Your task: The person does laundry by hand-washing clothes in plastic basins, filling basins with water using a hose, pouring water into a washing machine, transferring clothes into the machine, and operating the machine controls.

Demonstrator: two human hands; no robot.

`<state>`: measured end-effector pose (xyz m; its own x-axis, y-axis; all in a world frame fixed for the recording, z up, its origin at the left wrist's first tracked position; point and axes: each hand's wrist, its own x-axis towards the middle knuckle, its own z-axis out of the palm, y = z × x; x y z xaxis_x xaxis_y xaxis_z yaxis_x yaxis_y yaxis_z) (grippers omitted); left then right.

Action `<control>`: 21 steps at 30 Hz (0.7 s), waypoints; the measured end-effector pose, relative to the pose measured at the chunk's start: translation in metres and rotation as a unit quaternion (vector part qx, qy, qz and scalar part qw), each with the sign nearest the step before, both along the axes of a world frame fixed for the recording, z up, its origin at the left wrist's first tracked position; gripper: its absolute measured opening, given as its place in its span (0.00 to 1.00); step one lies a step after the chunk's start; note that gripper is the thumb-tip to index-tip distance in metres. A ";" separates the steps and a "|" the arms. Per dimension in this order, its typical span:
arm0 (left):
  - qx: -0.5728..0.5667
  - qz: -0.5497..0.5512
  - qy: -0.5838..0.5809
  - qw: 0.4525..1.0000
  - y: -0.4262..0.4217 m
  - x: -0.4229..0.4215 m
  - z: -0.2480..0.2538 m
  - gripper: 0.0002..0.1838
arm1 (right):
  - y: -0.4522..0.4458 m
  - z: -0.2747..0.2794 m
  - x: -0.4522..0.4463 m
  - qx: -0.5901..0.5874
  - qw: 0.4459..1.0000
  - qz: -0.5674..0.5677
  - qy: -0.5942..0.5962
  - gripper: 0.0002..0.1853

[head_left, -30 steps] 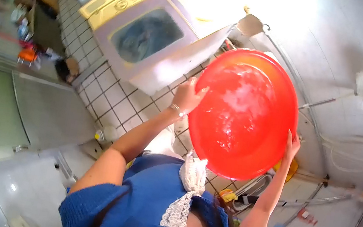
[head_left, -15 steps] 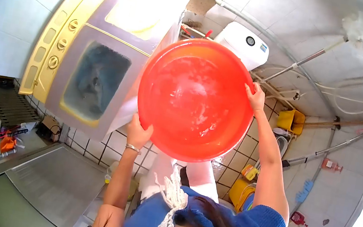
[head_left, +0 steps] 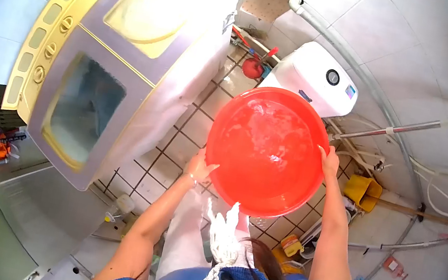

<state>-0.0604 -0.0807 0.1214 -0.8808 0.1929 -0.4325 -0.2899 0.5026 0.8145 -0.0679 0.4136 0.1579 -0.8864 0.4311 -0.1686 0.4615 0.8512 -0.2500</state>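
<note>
A round red basin [head_left: 270, 203] with rippling water in it is held out in front of my body, above the tiled floor. My left hand [head_left: 200, 167] grips its lower left rim, thumb over the edge and fingers mostly hidden beneath. On the opposite side my right hand [head_left: 328, 161] is closed around the right rim. To the left of the basin stands a twin-tub washing machine [head_left: 143, 90] with yellow knobs. One of its clear lids [head_left: 86, 106] shows something blue behind it.
A white tank-like unit [head_left: 313, 75] stands right behind the basin. Beside it is a red round object [head_left: 253, 68] on the floor. A yellow bucket [head_left: 360, 191] and long poles are at the right wall. A clear bottle [head_left: 121, 205] stands at lower left.
The basin has gone lower and away from the washing machine, with both hands still on its rim. My view has shifted, and more floor shows between basin and machine.
</note>
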 end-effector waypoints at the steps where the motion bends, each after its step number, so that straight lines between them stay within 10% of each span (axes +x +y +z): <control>1: 0.010 -0.001 0.009 1.000 0.011 -0.006 -0.014 0.27 | 0.011 -0.012 -0.003 0.003 1.000 0.001 -0.006 0.26; 5: 0.071 0.008 0.057 0.996 0.044 -0.029 -0.072 0.28 | 0.047 -0.057 -0.013 0.010 1.000 -0.014 -0.022 0.26; 11: -0.038 -0.029 -0.115 0.992 0.068 -0.083 -0.025 0.32 | 0.073 -0.093 -0.015 -0.049 0.996 -0.052 -0.048 0.24; 17: -0.117 -0.031 0.082 0.989 0.067 -0.070 -0.072 0.35 | 0.081 -0.085 -0.033 -0.200 0.975 0.018 -0.100 0.33; 21: -0.002 0.283 -0.049 0.958 0.022 -0.056 0.014 0.25 | 0.058 -0.043 -0.037 -0.208 0.970 0.059 -0.110 0.32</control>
